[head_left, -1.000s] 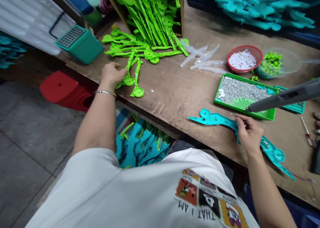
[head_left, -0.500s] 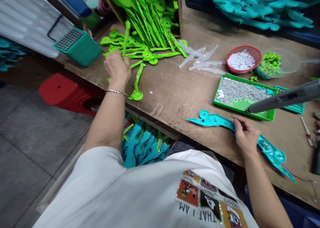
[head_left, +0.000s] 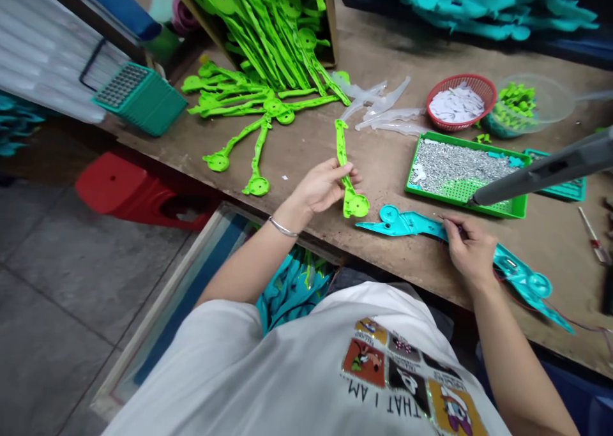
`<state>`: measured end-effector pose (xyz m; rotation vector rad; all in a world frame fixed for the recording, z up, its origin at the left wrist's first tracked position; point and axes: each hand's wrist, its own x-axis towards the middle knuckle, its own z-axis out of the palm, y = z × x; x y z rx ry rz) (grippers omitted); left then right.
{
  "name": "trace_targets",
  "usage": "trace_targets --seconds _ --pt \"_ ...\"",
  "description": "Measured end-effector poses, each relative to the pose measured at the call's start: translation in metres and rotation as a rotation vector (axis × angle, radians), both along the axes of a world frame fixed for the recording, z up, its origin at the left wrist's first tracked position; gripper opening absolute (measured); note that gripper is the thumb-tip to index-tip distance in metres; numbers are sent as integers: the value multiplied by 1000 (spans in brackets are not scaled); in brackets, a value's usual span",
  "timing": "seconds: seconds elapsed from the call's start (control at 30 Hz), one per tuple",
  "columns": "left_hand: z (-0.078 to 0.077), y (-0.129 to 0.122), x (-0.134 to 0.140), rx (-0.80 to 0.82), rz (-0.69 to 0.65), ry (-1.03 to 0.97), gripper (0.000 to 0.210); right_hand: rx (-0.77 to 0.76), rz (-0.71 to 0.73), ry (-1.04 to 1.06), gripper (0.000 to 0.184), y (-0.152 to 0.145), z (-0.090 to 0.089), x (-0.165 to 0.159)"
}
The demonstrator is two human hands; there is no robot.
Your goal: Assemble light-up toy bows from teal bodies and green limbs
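Note:
My left hand (head_left: 328, 184) pinches a long, narrow lime-green plastic part (head_left: 341, 152) with a round disc at its lower end, held over the table. A teal plastic part (head_left: 412, 224) with a round ring near each end lies along the table's front edge. On its middle rests my right hand (head_left: 469, 248), thumb and fingers pinched together. A tiny thin tip shows at those fingertips; what it belongs to is too small to make out. Red wires (head_left: 531, 308) run along the teal part's right half.
Lime-green parts (head_left: 272, 107) lie piled before a full box (head_left: 334, 21). Clear plastic pieces (head_left: 390, 97), a red basket (head_left: 493, 107) of white pieces and a green tray (head_left: 524, 209) of small metal pieces stand behind. A grey rod (head_left: 541, 174) slants over the tray. A screwdriver (head_left: 594, 238) lies right.
My left hand has moved right from the lime-green pile, carrying one lime-green part to beside the teal part's left end. My right hand has stayed on the teal part.

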<state>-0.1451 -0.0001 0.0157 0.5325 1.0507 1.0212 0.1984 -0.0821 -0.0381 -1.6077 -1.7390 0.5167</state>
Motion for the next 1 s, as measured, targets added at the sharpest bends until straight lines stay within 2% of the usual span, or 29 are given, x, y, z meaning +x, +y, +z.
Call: trace_targets --seconds 0.17,0.3,0.53,0.73,1.0 --pt "-28 -13 33 -17 81 -118 21 -4 20 -32 23 -1 3 1" --pt "-42 -24 44 -6 116 -120 27 4 38 -33 22 -5 4 4" --pt "-44 -38 50 100 158 -136 38 27 86 -90 19 -13 7 9" --pt "-51 -48 58 38 121 37 50 13 94 -93 19 -14 9 7" --pt "-55 -51 69 23 149 243 50 5 96 -114 20 -16 10 8"
